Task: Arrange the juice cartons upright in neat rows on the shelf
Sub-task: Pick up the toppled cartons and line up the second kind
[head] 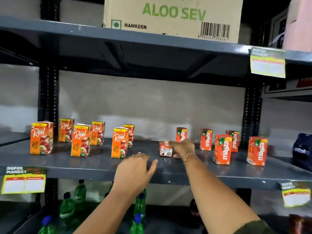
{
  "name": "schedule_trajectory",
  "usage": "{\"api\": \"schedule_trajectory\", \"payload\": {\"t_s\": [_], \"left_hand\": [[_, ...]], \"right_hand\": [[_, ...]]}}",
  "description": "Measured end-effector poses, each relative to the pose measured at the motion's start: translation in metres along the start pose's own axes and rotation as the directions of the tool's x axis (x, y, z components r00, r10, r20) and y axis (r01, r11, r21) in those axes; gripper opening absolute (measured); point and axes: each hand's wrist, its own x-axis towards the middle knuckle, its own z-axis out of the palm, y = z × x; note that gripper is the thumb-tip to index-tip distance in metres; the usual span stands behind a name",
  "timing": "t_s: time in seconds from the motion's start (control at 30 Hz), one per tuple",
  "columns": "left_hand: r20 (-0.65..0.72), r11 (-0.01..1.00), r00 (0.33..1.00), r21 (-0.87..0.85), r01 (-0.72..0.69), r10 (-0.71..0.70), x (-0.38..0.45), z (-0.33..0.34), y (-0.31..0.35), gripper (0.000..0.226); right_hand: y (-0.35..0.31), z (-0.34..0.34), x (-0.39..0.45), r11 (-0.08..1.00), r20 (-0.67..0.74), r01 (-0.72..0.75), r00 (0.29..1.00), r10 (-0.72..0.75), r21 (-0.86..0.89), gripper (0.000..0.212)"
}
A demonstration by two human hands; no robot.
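Several orange Real apple cartons [81, 141] stand upright in two loose rows on the left of the grey shelf [94, 171]. Several red Maaza cartons [222, 150] stand upright on the right. One red Maaza carton [165, 148] lies on its side in the middle, its base facing me. My right hand [183, 148] is closed over that lying carton from the right, a gold bracelet on its wrist. My left hand [135, 168] rests flat on the shelf's front edge, fingers spread, holding nothing.
An Aloo Sev cardboard box [172, 16] sits on the shelf above. Green bottles [67, 206] with blue caps stand on the shelf below. Yellow price tags [23, 180] hang from the shelf edges. A dark blue pack [302, 149] sits at far right.
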Motion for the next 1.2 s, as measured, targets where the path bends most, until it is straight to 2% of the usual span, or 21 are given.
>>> {"api": "schedule_trajectory", "payload": {"t_s": [0.1,0.2,0.3,0.57,0.67,0.8,1.03,1.2], "left_hand": [[0.031,0.998,0.999,0.053,-0.014,0.013,-0.004,0.015,0.002,0.057],[0.014,0.992,0.998,0.114,-0.061,0.059,-0.017,0.024,-0.002,0.050],[-0.021,0.995,0.998,0.086,-0.056,0.058,-0.035,0.032,-0.005,0.049],[0.002,0.994,1.000,0.103,-0.021,0.021,-0.052,0.032,0.001,0.052],[-0.011,0.995,1.000,0.100,0.009,-0.008,-0.052,0.032,0.005,0.050],[-0.027,0.994,0.999,0.102,0.030,-0.027,-0.052,0.031,0.007,0.048],[-0.024,0.996,0.999,0.081,0.031,-0.029,-0.052,0.025,0.007,0.045],[-0.013,0.997,1.000,0.076,0.019,-0.018,-0.052,0.021,0.003,0.049]], "right_hand": [[0.007,0.002,0.007,0.997,0.033,0.031,0.999,-0.029,-0.077,0.049],[0.011,0.003,0.013,0.989,0.081,0.081,0.994,-0.071,-0.127,0.044],[0.012,0.005,0.015,0.981,0.115,0.113,0.989,-0.095,-0.160,0.041],[0.009,0.000,0.016,0.997,0.281,0.051,0.959,-0.031,-0.064,0.022],[0.011,-0.002,0.014,0.999,0.326,0.046,0.944,-0.043,0.000,0.031],[0.016,-0.005,0.009,0.997,0.316,0.069,0.946,-0.073,0.023,0.040],[0.015,-0.011,-0.010,0.964,0.219,0.221,0.958,-0.186,-0.145,0.030],[0.006,-0.027,-0.017,0.974,0.148,0.217,0.967,-0.206,-0.064,0.037]]}}
